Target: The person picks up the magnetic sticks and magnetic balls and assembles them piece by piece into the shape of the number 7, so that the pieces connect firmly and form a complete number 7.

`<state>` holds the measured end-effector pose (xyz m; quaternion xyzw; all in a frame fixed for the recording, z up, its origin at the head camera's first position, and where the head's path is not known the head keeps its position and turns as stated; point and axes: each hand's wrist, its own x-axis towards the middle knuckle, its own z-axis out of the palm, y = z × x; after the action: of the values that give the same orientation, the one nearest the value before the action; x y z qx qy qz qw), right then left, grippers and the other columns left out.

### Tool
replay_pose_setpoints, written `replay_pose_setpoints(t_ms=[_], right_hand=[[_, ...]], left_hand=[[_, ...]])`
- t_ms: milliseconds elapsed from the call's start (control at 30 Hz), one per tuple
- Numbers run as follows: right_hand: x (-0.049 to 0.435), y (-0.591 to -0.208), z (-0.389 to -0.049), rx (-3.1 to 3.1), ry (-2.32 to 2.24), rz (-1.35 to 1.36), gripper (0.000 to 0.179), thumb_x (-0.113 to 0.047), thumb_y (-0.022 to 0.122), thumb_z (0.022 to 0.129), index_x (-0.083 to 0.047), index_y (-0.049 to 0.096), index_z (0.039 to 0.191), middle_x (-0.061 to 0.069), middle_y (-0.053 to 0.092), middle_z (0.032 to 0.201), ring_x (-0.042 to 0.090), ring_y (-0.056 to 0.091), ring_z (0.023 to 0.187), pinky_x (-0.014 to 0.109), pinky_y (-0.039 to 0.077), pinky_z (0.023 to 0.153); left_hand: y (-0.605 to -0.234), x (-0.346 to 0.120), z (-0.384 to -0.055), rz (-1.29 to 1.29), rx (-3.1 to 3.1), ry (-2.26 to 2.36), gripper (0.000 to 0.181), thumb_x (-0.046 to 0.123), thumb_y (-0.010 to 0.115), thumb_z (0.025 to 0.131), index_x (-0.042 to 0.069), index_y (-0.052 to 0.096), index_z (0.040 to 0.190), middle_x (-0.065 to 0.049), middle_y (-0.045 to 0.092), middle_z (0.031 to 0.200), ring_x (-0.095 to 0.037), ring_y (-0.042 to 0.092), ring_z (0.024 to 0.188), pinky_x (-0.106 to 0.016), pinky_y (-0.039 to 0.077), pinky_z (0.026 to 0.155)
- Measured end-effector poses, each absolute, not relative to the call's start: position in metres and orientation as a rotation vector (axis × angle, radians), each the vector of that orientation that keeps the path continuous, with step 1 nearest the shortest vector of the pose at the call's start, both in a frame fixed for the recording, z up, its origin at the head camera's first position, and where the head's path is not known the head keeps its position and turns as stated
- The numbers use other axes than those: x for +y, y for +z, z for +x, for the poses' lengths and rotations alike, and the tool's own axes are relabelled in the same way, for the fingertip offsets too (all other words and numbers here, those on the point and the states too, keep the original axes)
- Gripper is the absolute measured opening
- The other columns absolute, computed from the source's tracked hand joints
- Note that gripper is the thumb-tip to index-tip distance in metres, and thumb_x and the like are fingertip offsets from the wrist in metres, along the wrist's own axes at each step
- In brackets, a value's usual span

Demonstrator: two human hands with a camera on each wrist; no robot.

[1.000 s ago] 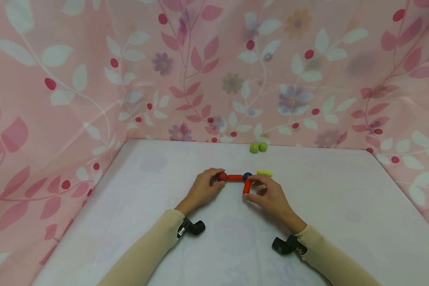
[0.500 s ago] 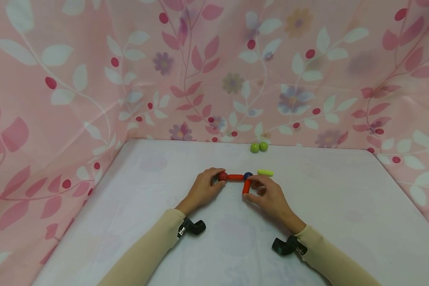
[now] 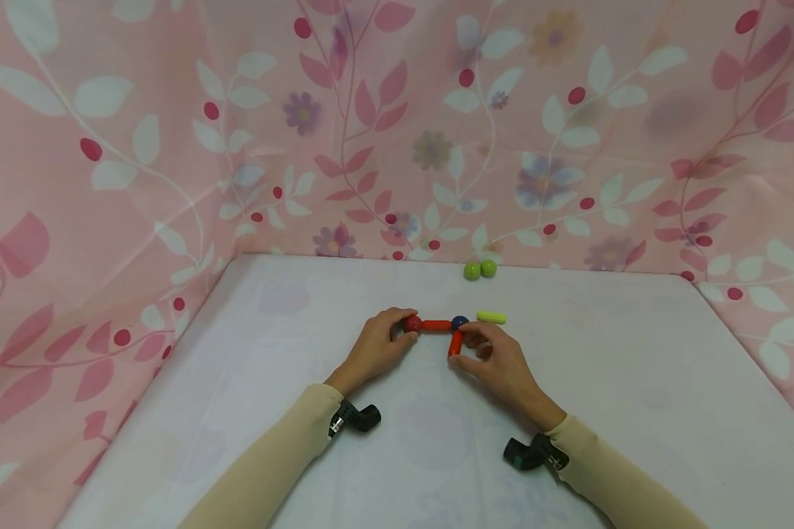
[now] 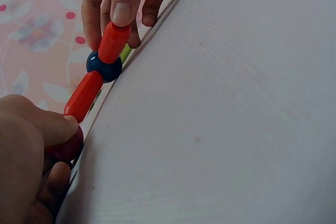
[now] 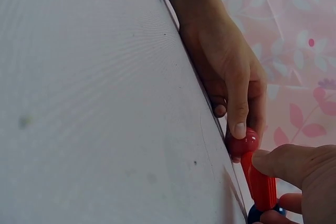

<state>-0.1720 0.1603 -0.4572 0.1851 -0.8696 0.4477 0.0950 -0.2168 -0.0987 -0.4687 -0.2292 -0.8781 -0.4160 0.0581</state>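
Observation:
My left hand (image 3: pixel 377 344) pinches a dark red ball (image 3: pixel 413 324) between thumb and fingers. From that ball a red rod (image 3: pixel 436 325) runs right to a dark blue ball (image 3: pixel 459 323). A second red rod (image 3: pixel 456 342) meets the blue ball and points toward me, and my right hand (image 3: pixel 499 364) holds it by thumb and fingers. In the left wrist view both rods touch the blue ball (image 4: pixel 104 67) at an angle. Fingers partly cover the red ball (image 5: pixel 244 141) in the right wrist view.
A yellow-green rod (image 3: pixel 491 317) lies just beyond my right hand. Two green balls (image 3: pixel 480 270) sit at the table's back edge. The white-covered table (image 3: pixel 291 455) ends at a pink floral curtain (image 3: pixel 430 147).
The second red rod's near end has shifted very slightly left with the right hand's fingertips. Both hands keep their holds, and the balls stay joined to the rods.

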Motion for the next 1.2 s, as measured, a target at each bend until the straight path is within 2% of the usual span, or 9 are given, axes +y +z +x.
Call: replay_pose_setpoints(t_ms=[333, 567, 800, 1200], right_hand=[[0.1611, -0.4572, -0.1726, -2.586, 1.355, 0.541, 0.054, -0.013, 0.091, 0.082, -0.002, 0.065, 0.128, 0.009, 0.068, 0.108, 0.023, 0.066, 0.098, 0.038, 0.056, 0.083], [0.1620, -0.4589, -0.1738, -2.564, 1.337, 0.584, 0.055, -0.010, 0.091, 0.081, -0.001, 0.064, 0.128, 0.010, 0.068, 0.108, 0.025, 0.066, 0.097, 0.040, 0.056, 0.082], [0.1620, -0.4580, -0.1736, -2.580, 1.285, 0.636, 0.057, -0.008, 0.091, 0.079, -0.003, 0.064, 0.129, 0.010, 0.065, 0.108, 0.024, 0.063, 0.096, 0.043, 0.055, 0.083], [0.1628, -0.4574, -0.1723, -2.634, 1.186, 0.663, 0.055, -0.009, 0.092, 0.079, -0.007, 0.068, 0.128, 0.007, 0.061, 0.106, 0.023, 0.059, 0.091, 0.041, 0.054, 0.080]], left_hand=[[-0.4683, -0.0982, -0.2173, -0.696, -2.671, -1.265, 0.042, 0.016, 0.074, 0.098, 0.006, 0.066, 0.139, -0.005, 0.067, 0.123, -0.016, 0.055, 0.084, -0.031, 0.047, 0.074], [-0.4684, -0.0982, -0.2178, -0.701, -2.662, -1.265, 0.042, 0.016, 0.074, 0.098, 0.006, 0.066, 0.138, -0.005, 0.067, 0.122, -0.016, 0.055, 0.084, -0.031, 0.047, 0.074], [-0.4704, -0.0982, -0.2186, -0.699, -2.664, -1.253, 0.042, 0.016, 0.074, 0.098, 0.005, 0.066, 0.138, -0.004, 0.067, 0.121, -0.016, 0.054, 0.083, -0.031, 0.046, 0.074], [-0.4687, -0.0975, -0.2175, -0.686, -2.679, -1.259, 0.043, 0.016, 0.073, 0.099, 0.005, 0.066, 0.139, -0.005, 0.067, 0.123, -0.018, 0.055, 0.088, -0.033, 0.047, 0.076]])
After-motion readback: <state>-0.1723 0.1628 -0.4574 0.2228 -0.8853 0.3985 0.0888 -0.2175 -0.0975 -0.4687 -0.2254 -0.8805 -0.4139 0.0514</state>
